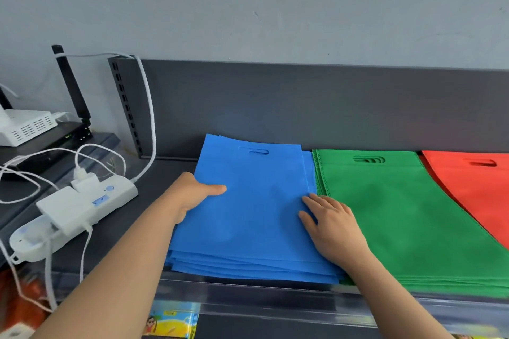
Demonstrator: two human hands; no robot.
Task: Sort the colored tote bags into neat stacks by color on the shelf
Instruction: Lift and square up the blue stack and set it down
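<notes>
Head view: three stacks of tote bags lie side by side on the dark shelf (157,198). The blue stack (256,201) is on the left, the green stack (399,215) touches its right edge, and the red stack (476,187) is furthest right and partly cut off. The colours look fully separated. The blue layers are fanned unevenly at the near edge and at the far right corner. The left hand (190,195) takes the blue stack's left edge, thumb laid on top, fingers out of sight at or under the edge, so it reads as a pinch. The right hand (333,226) lies flat with straight fingers on the blue stack's right margin, just at the green border, holding nothing. The step is judged to be squaring up the blue pile. The bags look like thin non-woven fabric: light, limp and likely to slide layer on layer. Best handled by pressing both side edges inward with flat palms, or by lifting the whole pile from its edges rather than by the cut-out handles. A white power strip (82,206) with cables sits near left.
</notes>
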